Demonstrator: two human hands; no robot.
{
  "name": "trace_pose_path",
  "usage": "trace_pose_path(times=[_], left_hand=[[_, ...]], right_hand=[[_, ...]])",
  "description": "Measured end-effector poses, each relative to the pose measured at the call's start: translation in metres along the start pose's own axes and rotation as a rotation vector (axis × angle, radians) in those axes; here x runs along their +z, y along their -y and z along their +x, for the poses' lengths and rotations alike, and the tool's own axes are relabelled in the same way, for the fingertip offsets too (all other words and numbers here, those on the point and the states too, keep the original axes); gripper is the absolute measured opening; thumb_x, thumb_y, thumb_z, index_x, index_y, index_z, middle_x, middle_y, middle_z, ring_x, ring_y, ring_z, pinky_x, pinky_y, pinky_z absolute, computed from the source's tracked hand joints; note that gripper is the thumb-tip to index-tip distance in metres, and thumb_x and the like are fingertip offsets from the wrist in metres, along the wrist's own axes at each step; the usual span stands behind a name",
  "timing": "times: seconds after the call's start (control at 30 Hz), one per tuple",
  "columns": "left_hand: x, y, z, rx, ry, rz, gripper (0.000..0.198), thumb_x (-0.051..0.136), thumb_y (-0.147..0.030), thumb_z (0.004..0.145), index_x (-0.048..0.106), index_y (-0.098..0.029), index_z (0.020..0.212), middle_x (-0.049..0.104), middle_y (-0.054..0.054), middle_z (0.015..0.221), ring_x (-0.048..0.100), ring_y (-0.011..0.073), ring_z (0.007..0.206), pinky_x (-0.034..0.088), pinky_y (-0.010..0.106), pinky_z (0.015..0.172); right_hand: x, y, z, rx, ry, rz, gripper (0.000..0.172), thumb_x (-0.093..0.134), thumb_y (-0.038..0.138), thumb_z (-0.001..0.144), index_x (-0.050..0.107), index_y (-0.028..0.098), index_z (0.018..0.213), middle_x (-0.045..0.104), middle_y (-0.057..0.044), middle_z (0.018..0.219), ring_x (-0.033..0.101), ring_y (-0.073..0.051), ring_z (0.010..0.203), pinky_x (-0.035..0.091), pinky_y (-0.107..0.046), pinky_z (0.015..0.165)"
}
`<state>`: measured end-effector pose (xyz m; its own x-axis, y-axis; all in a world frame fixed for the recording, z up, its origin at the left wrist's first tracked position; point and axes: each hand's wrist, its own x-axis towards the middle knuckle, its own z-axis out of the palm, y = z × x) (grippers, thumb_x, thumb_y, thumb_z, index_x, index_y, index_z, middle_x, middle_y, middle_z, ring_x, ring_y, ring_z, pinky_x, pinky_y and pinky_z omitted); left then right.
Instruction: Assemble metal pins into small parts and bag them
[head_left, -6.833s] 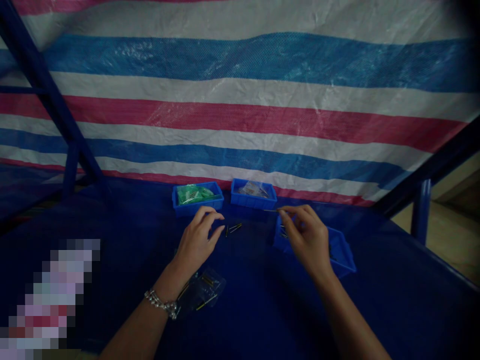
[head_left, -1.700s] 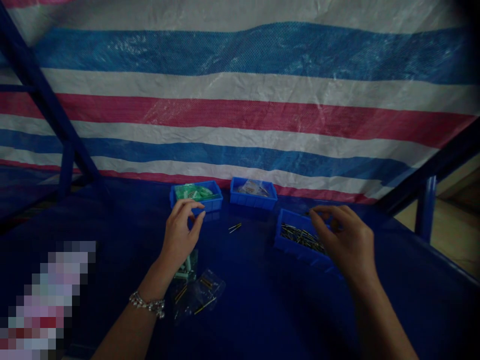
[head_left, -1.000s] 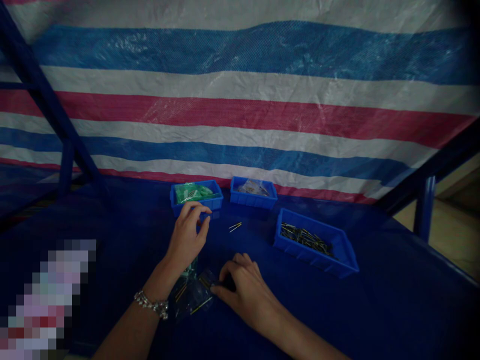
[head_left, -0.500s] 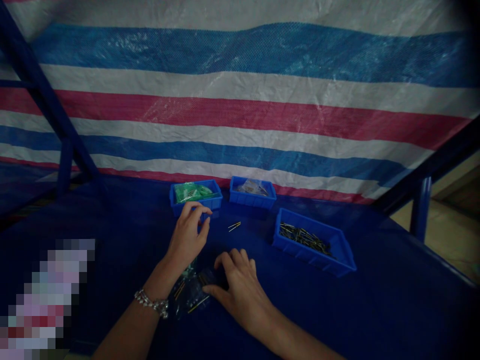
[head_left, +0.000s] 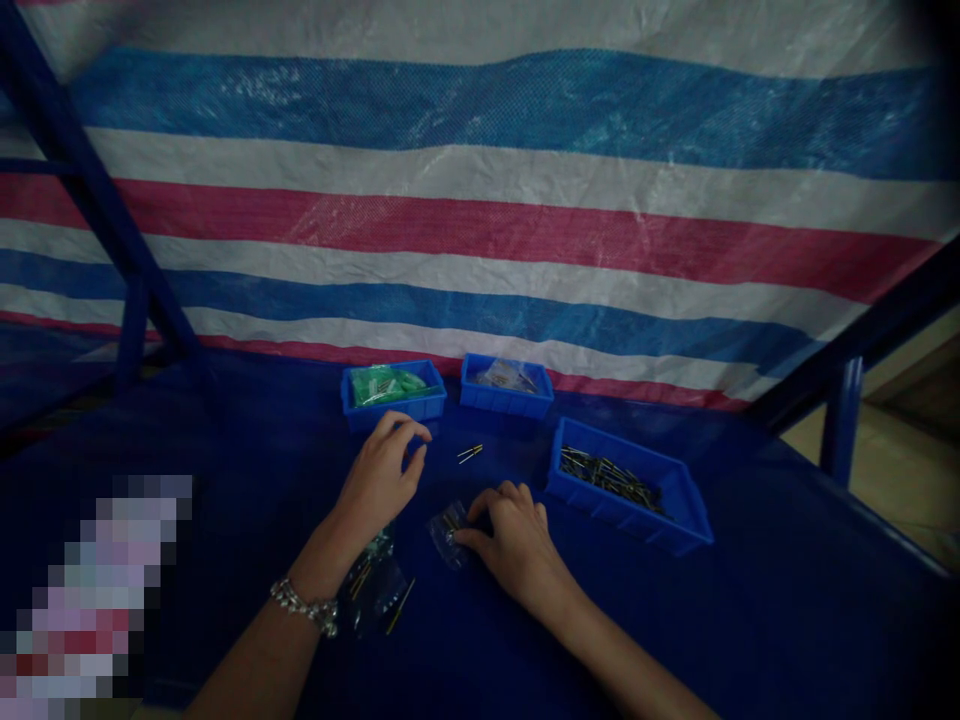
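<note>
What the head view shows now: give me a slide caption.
Right hand holding a small clear bag, left hand nearby, and a blue bin of thin rods at right.

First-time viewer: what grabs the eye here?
The large striped sheet across the background, in blue, white and red. Then the right hand at lower centre, pinching a small clear bag, the left hand nearby. After that, the blue bin of thin rods right of both hands.

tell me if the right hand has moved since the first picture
Yes: the right hand has moved left and lower in view, away from the rightmost blue bin.
</note>
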<state>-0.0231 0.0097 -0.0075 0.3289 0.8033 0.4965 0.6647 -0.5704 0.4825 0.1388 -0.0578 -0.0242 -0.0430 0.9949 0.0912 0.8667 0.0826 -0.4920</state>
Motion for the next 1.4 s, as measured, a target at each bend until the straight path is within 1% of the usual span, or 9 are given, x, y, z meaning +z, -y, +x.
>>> trace_pose_path(times=[0.13,0.27,0.4,0.5,0.73,0.87,1.07,1.13,1.4], left_hand=[[0.001,-0.003,0.0,0.003,0.151,-0.046,0.012,0.048,-0.018,0.077,0.058,-0.019,0.083,0.055,0.003,0.085,0.051,0.0119,0.066,0.043,0.029,0.066],[0.0,-0.008,0.0,-0.039,0.256,-0.146,0.017,0.049,-0.027,0.079,0.063,-0.018,0.08,0.061,0.003,0.079,0.054,0.0132,0.067,0.041,0.025,0.062],[-0.001,-0.013,0.0,-0.103,0.43,-0.301,0.022,0.05,-0.033,0.077,0.065,-0.017,0.079,0.063,0.001,0.069,0.054,0.0123,0.061,0.038,0.022,0.054],[0.0,-0.015,-0.001,-0.156,0.492,-0.399,0.021,0.053,-0.033,0.074,0.064,-0.015,0.076,0.059,0.0,0.061,0.051,0.0107,0.056,0.037,0.02,0.051],[0.0,-0.018,0.001,-0.263,0.481,-0.599,0.017,0.056,-0.028,0.071,0.062,-0.013,0.072,0.058,0.0,0.063,0.051,0.01,0.058,0.038,0.02,0.054],[0.0,-0.016,0.002,-0.293,0.42,-0.626,0.019,0.056,-0.03,0.071,0.062,-0.012,0.073,0.059,0.002,0.064,0.052,0.0108,0.058,0.039,0.022,0.055],[0.001,-0.012,0.004,-0.3,0.354,-0.61,0.021,0.054,-0.032,0.074,0.061,-0.012,0.073,0.059,0.003,0.067,0.052,0.0114,0.061,0.04,0.023,0.056],[0.0,-0.012,0.004,-0.291,0.343,-0.61,0.02,0.053,-0.031,0.075,0.06,-0.012,0.073,0.058,0.003,0.068,0.051,0.0114,0.062,0.04,0.023,0.056],[-0.001,-0.015,0.003,-0.241,0.371,-0.637,0.021,0.053,-0.032,0.076,0.06,-0.012,0.078,0.06,0.004,0.073,0.054,0.0133,0.067,0.043,0.026,0.062]], right_hand=[[-0.001,-0.002,0.004,0.026,0.051,0.047,0.006,0.062,0.026,0.069,0.061,0.021,0.066,0.057,-0.006,0.08,0.049,-0.025,0.085,0.033,-0.036,0.069],[-0.005,-0.01,0.01,0.0,0.068,0.133,0.008,0.062,0.028,0.068,0.063,0.02,0.066,0.058,-0.004,0.076,0.051,-0.021,0.079,0.035,-0.032,0.067],[-0.007,-0.017,0.014,-0.045,-0.005,0.274,0.015,0.06,0.032,0.07,0.062,0.018,0.064,0.057,-0.002,0.069,0.05,-0.016,0.071,0.036,-0.027,0.064],[-0.01,-0.015,0.013,-0.079,-0.059,0.328,0.015,0.06,0.031,0.07,0.06,0.017,0.064,0.056,-0.002,0.069,0.049,-0.015,0.069,0.036,-0.026,0.062],[-0.012,-0.01,0.011,-0.121,-0.094,0.478,0.016,0.057,0.032,0.072,0.056,0.017,0.067,0.054,0.0,0.065,0.045,-0.012,0.059,0.034,-0.023,0.053],[-0.01,-0.013,0.012,-0.068,-0.071,0.593,0.021,0.051,0.038,0.076,0.054,0.018,0.073,0.048,0.003,0.057,0.041,-0.01,0.05,0.031,-0.022,0.048],[-0.011,-0.015,0.013,-0.015,-0.131,0.721,0.025,0.047,0.041,0.079,0.052,0.018,0.077,0.042,0.005,0.05,0.039,-0.009,0.047,0.029,-0.022,0.045],[-0.013,-0.015,0.014,0.003,-0.105,0.795,0.026,0.046,0.042,0.08,0.051,0.017,0.077,0.042,0.006,0.048,0.039,-0.009,0.045,0.028,-0.021,0.044],[-0.018,-0.008,0.011,0.079,0.13,1.08,0.033,0.045,0.047,0.079,0.049,0.016,0.088,0.053,0.005,0.045,0.034,-0.005,0.031,0.021,-0.018,0.035]])
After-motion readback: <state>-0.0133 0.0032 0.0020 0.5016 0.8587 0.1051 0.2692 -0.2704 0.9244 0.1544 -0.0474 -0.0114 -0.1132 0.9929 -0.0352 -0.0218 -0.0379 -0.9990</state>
